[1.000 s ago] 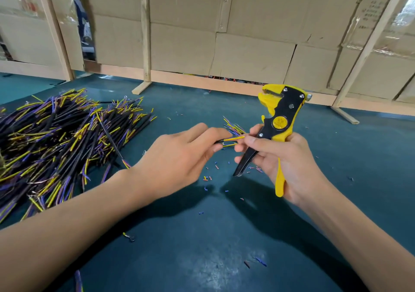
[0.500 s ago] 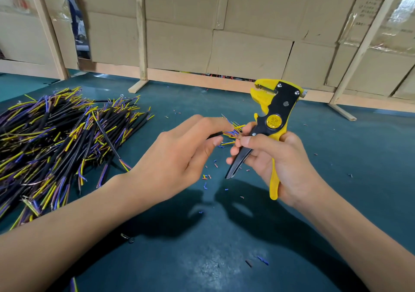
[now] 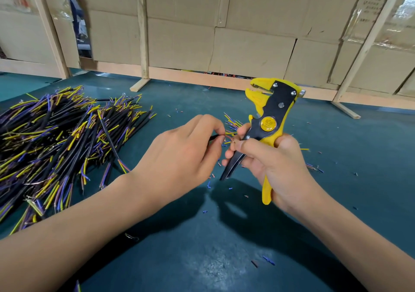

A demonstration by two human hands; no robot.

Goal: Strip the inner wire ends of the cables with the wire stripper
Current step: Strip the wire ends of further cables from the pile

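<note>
The left hand (image 3: 179, 154) pinches a black cable (image 3: 214, 137) at centre; the right hand (image 3: 278, 163), at 3 o'clock of it, grips the yellow wire stripper (image 3: 270, 121) upright, head toward 12 o'clock; a pile of cables (image 3: 60, 143) lies at 9 o'clock on the teal worktop (image 3: 202, 258); insulation scraps (image 3: 208, 185) lie beneath the hands.

Teal-green table (image 3: 202, 258), cable pile (image 3: 56, 139) at left, scattered insulation bits (image 3: 268, 259)
</note>
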